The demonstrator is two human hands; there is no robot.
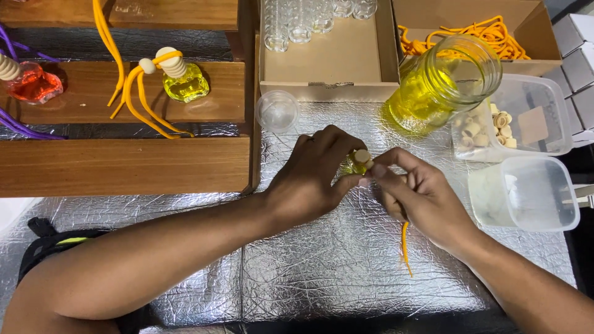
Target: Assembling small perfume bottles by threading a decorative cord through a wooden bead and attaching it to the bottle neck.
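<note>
Your left hand [306, 179] is curled around a small glass bottle [354, 168] of yellow liquid, holding it just above the silver foil mat [309, 272] so it stays steady, while your right hand [421, 198] pinches the wooden cap [362, 156] at the bottle's neck between thumb and fingertips. An orange cord [405, 247] trails out from under your right palm toward you, so that hand seems to be keeping it too. Just right of your hands sits a frosted plastic tub [526, 195]; what it holds I cannot tell. Behind it, a clear tub [532, 117] holds a heap of spare wooden caps, close enough to reach. Beside that, a large glass jar [442, 83] of yellow liquid leans tilted against the boxes. A small clear cup [277, 111] rests on the mat to the left of your hands. On the wooden rack [124, 164] at your left, a finished yellow bottle [184, 80] with orange cord and a red bottle [34, 85] with purple cord are laid out apart. Farthest off, one cardboard box [334, 62] holds rows of empty glass vials and another box [526, 15] holds a tangle of orange cords.
</note>
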